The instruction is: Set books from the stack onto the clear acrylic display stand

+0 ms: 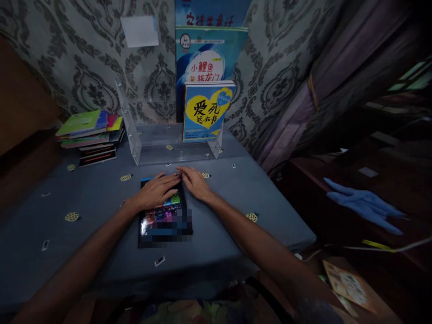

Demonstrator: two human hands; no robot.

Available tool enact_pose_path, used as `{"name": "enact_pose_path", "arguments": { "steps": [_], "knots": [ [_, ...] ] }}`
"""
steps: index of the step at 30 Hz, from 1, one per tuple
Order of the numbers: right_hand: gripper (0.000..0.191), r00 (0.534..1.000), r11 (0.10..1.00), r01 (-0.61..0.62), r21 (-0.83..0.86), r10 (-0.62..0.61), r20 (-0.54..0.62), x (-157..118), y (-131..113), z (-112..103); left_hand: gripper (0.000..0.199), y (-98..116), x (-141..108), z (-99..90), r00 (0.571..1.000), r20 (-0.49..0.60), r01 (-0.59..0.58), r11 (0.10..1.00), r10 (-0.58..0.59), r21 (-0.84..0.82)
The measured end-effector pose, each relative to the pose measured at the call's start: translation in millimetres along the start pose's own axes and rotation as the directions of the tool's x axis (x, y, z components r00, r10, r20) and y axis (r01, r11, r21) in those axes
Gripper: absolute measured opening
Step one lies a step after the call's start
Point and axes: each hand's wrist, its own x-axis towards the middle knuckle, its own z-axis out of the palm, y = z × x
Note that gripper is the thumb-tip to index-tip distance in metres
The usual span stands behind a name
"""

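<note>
A dark, glossy book (158, 217) with small colourful pictures on its cover lies flat on the table. Spread across the book's upper part is my left hand (158, 190), palm down with its fingers stretched out. My right hand (194, 181) rests at the book's far right corner, its fingers extended and their tips beside those of the left hand. Beyond the hands stands a clear acrylic book rack (173, 154). On the rack's right side, a blue and yellow book (208, 110) stands upright before a teal picture book (232, 47) and a taller blue book (216, 10).
Thin books are piled in a stack (89, 130) at the table's back left. The table (101, 252) wears a blue-grey cloth. Blue gloves (366, 204) lie on a dark surface to the right. Below them is an orange booklet (349, 284). A purple curtain (297, 94) hangs behind.
</note>
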Motion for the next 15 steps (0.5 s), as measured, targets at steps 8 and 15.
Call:
{"name": "enact_pose_path", "arguments": {
  "steps": [8, 15],
  "knots": [
    [0.039, 1.0, 0.998, -0.016, -0.054, 0.017, 0.022, 0.3, 1.3, 1.0, 0.055, -0.4, -0.3, 0.9, 1.0, -0.012, -0.015, 0.999, 0.016, 0.029],
    [0.039, 0.999, 0.997, -0.04, -0.06, 0.041, 0.024, 1.0, -0.2, 1.1, 0.053, 1.0, -2.1, 2.3, 0.999, -0.04, -0.036, 0.998, 0.038, 0.042]
  ]
}}
